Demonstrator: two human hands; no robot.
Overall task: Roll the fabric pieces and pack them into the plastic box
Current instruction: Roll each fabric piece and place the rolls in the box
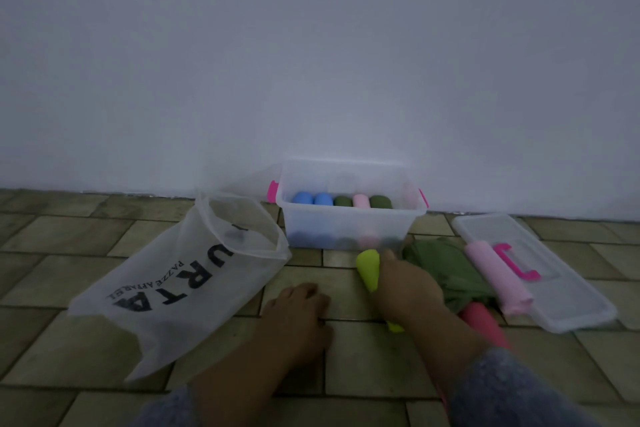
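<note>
Grip: right hand [408, 291] wraps yellow roll [369, 267], long axis pointing up-frame at plastic box [311, 229] just above; left hand [294, 308] rests empty on floor [363, 357], farther off.

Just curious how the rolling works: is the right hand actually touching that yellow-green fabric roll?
Touching. The head view shows the right hand closed over the yellow-green roll, which sticks out on both sides of it.
</note>
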